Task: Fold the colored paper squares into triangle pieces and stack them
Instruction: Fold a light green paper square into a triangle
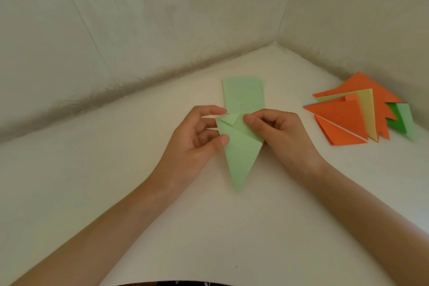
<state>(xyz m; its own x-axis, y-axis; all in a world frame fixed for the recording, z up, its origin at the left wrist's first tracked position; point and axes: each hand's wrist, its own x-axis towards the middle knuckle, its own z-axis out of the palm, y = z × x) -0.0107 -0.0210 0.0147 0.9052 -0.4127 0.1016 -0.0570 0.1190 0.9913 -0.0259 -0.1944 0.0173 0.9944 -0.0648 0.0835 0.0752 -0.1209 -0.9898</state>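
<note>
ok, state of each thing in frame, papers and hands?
light green piece: partly folded, held in both hands, tip toward the camera
left hand: pinches the piece's left edge
right hand: pinches its top fold
green strip: lying flat beyond the hands
folded pile: fanned loosely, right corner

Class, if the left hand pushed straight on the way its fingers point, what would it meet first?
The left hand pinches the folded green paper; pushing on, it would probably meet the right hand first, gripping the opposite edge.
</note>
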